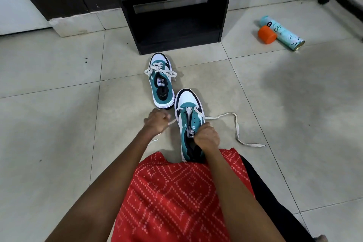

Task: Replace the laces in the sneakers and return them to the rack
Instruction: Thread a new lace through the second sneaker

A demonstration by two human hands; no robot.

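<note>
Two green-and-white sneakers stand on the tiled floor. The far sneaker (161,80) is laced, with a bow across its top. The near sneaker (189,116) has a cream lace (235,127) through only its lowest eyelets. One end of that lace trails over the floor to the right. My left hand (156,121) pinches the other end, pulled out to the left of the shoe. My right hand (206,138) grips the tongue and collar of the near sneaker, holding it in place.
A black shoe rack (172,6) stands just beyond the far sneaker, its lower shelf open. A teal spray can (282,32) lies at the right with an orange cap (266,35) beside it. A chair base (341,0) is at the far right. My red patterned garment covers my lap.
</note>
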